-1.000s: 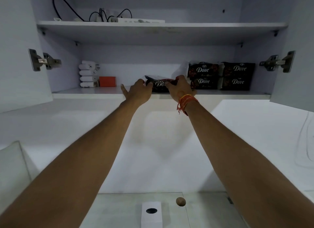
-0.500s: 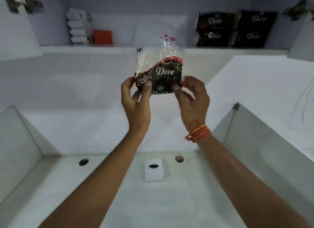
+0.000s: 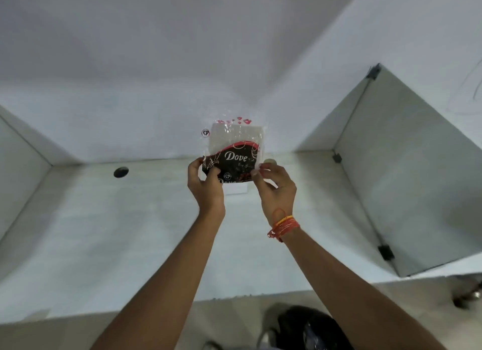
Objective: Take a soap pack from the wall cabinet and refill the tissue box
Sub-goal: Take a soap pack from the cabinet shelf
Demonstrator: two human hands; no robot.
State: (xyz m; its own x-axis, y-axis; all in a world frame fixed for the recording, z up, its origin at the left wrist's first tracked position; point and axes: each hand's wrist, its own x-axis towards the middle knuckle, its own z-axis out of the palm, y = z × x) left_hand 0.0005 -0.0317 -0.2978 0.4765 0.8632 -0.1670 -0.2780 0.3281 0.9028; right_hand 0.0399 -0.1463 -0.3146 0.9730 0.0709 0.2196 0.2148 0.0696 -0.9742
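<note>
both hands: the left hand [image 3: 208,185] and the right hand [image 3: 275,186] are raised together over the counter [image 3: 104,232], each with its fingers curled on a lower corner of one pack.
pack: the soap pack [image 3: 233,154] is off the shelf and in the air between the hands; the dark printed part is at the bottom, the clear part with a pale pad inside is at the top.
left hand: it pinches the lower left corner, thumb on the printed front.
right hand: it pinches the lower right corner at the clear edge; a red and orange thread band [image 3: 283,225] is on this wrist.
long axis: it stands nearly upright and leans a little away from the person, so the top edge is free and far from both palms.
tissue box: only a white strip of the tissue box [image 3: 236,190] shows, just under the pack and between the two wrists; its opening is hidden by the pack.
direction: the box lies straight below and a little behind the pack, and i think no hand is clearly nearer to it.
next move: i judge the pack must be opened first, then its contents go down into the box.
risk: the film looks thin and slippery, so a corner pinch may slip.
other things: a dark round hole [image 3: 121,172] in the counter is well to the left; a glass side panel [image 3: 407,167] stands at the right.
</note>
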